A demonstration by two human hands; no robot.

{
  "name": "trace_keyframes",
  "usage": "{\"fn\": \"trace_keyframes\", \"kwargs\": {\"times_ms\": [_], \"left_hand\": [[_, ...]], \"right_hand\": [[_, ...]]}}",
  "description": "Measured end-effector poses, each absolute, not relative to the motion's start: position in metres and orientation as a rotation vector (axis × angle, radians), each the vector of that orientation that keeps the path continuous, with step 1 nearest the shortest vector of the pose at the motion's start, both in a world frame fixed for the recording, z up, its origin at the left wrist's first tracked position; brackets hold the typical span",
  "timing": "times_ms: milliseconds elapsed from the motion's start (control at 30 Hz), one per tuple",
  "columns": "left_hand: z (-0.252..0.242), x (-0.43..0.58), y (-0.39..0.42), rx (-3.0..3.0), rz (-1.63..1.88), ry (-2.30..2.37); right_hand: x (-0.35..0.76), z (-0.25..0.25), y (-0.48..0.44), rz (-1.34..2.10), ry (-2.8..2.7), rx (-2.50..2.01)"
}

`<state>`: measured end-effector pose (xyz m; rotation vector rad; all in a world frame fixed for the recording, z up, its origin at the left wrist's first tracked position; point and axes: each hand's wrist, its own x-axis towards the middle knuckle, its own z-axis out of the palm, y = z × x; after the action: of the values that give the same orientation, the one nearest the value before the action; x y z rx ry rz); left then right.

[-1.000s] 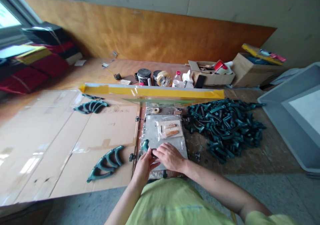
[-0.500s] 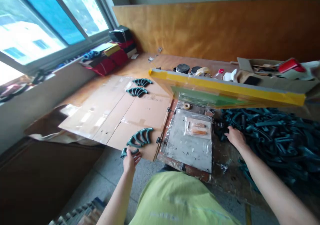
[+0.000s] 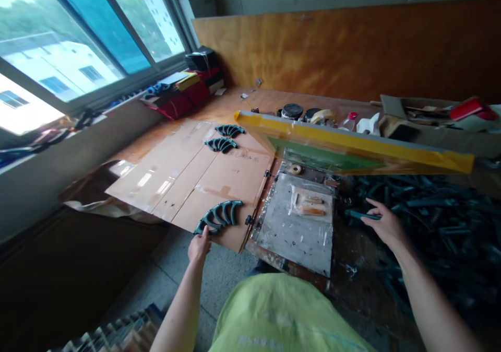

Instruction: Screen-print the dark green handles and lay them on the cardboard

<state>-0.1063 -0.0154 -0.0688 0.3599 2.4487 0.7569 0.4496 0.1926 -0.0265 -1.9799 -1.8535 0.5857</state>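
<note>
My left hand (image 3: 199, 246) reaches to the near edge of the cardboard sheet (image 3: 188, 169), its fingers on the end of a fan of dark green curved plastic handles (image 3: 219, 216). My right hand (image 3: 385, 224) is over the left edge of the big pile of green handles (image 3: 438, 221) and pinches one handle (image 3: 362, 215) between thumb and fingers. Between my hands lies the grey printing plate (image 3: 297, 226) with a taped patch, under the raised yellow-framed screen (image 3: 352, 148).
Two more fans of green handles (image 3: 225, 138) lie at the far end of the cardboard. Ink tins, tape and a bottle (image 3: 313, 114) stand behind the screen. Cardboard boxes (image 3: 422, 114) sit at the back right. A window (image 3: 78, 44) and red stacks (image 3: 180, 88) are on the left.
My left hand carried a handle from the plate to the fan on the cardboard and set it there. My right hand went to the pile and picked up a handle. My view swung left.
</note>
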Motion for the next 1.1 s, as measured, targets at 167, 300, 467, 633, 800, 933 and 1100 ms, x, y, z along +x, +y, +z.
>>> {"fn": "trace_keyframes", "kwargs": {"times_ms": [167,300,467,633,800,933,1100], "left_hand": [[-0.061,-0.059,0.006,0.572,0.617,2.765],[-0.069,-0.027,0.04,0.688,0.476,2.771],[-0.078,-0.021,0.069,0.515,0.406,2.861],[-0.076,-0.03,0.067,0.579,0.375,2.882],[-0.071,-0.074,0.077,0.914,0.347,2.814],[-0.068,-0.141,0.13,1.161,0.345,2.734],[-0.074,-0.225,0.221,1.293,0.339,2.659]], "right_hand": [[0.394,-0.019,0.168,0.805,-1.918,-1.475],[0.341,-0.029,0.176,0.679,-2.117,-1.249],[0.315,-0.035,0.185,0.424,-2.344,-1.103],[0.313,-0.038,0.185,0.257,-2.455,-1.071],[0.316,-0.053,0.186,0.135,-2.464,-1.068],[0.318,-0.065,0.182,0.033,-2.418,-1.11],[0.316,-0.073,0.17,-0.083,-2.343,-1.215]]}}
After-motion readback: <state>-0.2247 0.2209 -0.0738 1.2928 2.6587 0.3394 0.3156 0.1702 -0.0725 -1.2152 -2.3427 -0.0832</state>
